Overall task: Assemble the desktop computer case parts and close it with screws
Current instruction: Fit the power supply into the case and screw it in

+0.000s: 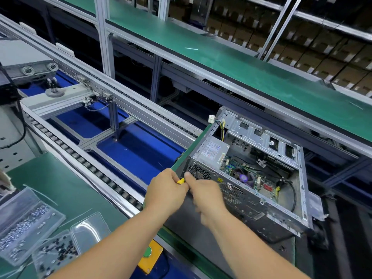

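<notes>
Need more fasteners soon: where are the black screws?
Head view, lower left: the black screws lie in a clear tray on the green mat, beside the silver-screw tray.

The open computer case (261,174) lies on its side at the right on a pallet (211,234), with the power supply (213,152) in its near-left corner and the circuit board (251,178) to the right of that. Both hands meet at the case's near-left end, the left hand (167,190) just left of the right hand (207,196), a screwdriver (182,180) between them. Left of the case runs the roller conveyor (90,168); nearer and further left, two screw trays (26,224) lie on the work mat (66,190), and a long shelf (221,63) stands behind.
</notes>
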